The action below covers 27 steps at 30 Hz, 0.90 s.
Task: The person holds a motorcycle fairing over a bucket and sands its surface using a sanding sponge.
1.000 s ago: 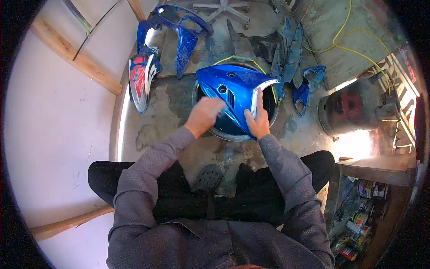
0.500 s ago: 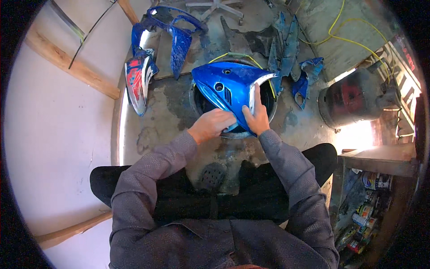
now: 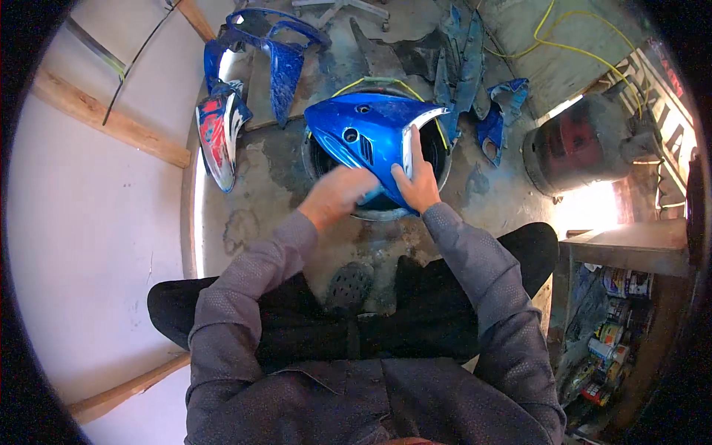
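A glossy blue motorcycle fairing panel [image 3: 386, 122] with two round holes, slots and a pale right edge lies tilted over a round dark tub [image 3: 315, 159]. On the panel's lower right part my right hand [image 3: 419, 182] is closed, its index finger stretched along the pale edge and its thumb on the blue face. My left hand [image 3: 337, 193], smeared by motion, is at the lower left edge of the panel with its fingers curled together. Something pale blue shows by its fingertips, too blurred to name.
Blue fairing frame [image 3: 282, 70] and red, white and blue panel [image 3: 216, 137] lie on the floor at left. Dark panels [image 3: 460, 67] and a blue piece [image 3: 493, 122] sit at far right. Beyond them are a metal tank [image 3: 567, 144], yellow hose [image 3: 545, 37] and shelf with cans [image 3: 612, 326].
My left hand has shifted left and slightly up along the panel's lower edge and is now blurred. My right hand keeps its hold. The whole view has shifted a little.
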Motion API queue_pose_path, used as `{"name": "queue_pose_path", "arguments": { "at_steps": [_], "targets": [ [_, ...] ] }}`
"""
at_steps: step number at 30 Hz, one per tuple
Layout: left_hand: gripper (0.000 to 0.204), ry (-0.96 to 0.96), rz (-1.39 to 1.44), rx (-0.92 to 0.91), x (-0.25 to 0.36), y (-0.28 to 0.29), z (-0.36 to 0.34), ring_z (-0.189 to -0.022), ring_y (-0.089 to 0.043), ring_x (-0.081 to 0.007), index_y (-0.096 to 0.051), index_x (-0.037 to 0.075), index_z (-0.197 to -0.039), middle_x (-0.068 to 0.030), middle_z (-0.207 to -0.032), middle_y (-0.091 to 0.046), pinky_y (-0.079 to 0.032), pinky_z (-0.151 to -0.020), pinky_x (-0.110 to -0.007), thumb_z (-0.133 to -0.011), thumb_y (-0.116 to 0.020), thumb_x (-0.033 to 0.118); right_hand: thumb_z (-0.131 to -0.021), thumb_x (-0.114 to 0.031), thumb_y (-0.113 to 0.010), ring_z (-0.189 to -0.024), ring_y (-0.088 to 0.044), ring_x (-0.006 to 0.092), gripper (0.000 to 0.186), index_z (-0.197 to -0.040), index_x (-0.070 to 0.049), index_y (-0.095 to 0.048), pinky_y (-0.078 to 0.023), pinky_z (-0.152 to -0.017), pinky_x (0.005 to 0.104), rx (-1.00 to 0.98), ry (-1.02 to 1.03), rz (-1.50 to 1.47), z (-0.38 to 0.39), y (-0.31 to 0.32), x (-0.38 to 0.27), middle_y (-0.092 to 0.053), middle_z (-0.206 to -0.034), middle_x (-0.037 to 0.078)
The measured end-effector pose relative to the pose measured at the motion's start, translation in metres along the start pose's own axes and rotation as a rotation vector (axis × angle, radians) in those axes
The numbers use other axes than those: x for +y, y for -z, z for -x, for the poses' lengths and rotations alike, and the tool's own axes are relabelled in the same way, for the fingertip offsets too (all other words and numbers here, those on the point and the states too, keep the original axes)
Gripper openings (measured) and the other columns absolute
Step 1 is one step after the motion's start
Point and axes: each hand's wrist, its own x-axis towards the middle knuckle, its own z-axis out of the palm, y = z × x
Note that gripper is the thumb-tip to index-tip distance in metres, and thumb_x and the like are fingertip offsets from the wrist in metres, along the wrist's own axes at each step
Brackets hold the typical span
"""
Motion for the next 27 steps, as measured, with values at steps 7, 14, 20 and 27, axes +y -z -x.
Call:
{"name": "queue_pose_path", "arguments": {
  "at_steps": [7, 14, 20, 27],
  "targets": [
    [0.035, 0.196, -0.250, 0.176, -0.017, 0.015, 0.007, -0.113, -0.069, -0.0356, -0.071, 0.007, -0.118, -0.0142, -0.116, -0.074, -0.053, -0.096, -0.046, -0.085, -0.063, 0.000, -0.093, -0.023, -0.066, -0.085, -0.074, 0.0517, 0.100, -0.174, -0.011, -0.007, -0.058, -0.081, 0.0541, -0.019, -0.056, -0.018, -0.001, -0.005, -0.002, -0.073, -0.103, 0.038],
    [0.048, 0.000, -0.080, -0.047, 0.004, -0.004, 0.012, -0.119, -0.068, -0.0311, -0.068, 0.009, -0.122, -0.0095, -0.121, -0.072, -0.053, -0.097, -0.044, -0.076, -0.071, 0.000, -0.093, -0.022, -0.067, -0.082, -0.073, 0.0522, 0.101, -0.174, -0.010, -0.007, -0.057, -0.079, 0.0536, -0.020, -0.038, -0.047, -0.002, -0.002, -0.005, -0.072, -0.099, 0.037],
    [0.050, 0.054, -0.135, 0.004, -0.001, 0.002, 0.014, -0.115, -0.070, -0.0329, -0.071, 0.008, -0.122, -0.0112, -0.114, -0.074, -0.054, -0.094, -0.045, -0.074, -0.073, -0.005, -0.092, -0.021, -0.067, -0.081, -0.072, 0.0525, 0.101, -0.173, -0.009, -0.009, -0.056, -0.078, 0.0543, 0.004, -0.030, -0.034, -0.001, -0.004, -0.003, -0.072, -0.093, 0.036],
    [0.043, 0.233, -0.233, 0.237, -0.041, 0.029, 0.010, -0.111, -0.070, -0.0386, -0.071, 0.005, -0.121, -0.0171, -0.112, -0.073, -0.056, -0.097, -0.046, -0.080, -0.065, -0.008, -0.092, -0.021, -0.066, -0.078, -0.072, 0.0516, 0.100, -0.173, -0.006, -0.008, -0.055, -0.075, 0.0549, 0.031, 0.037, -0.060, -0.004, -0.007, 0.001, -0.070, -0.087, 0.035]
  ]
}}
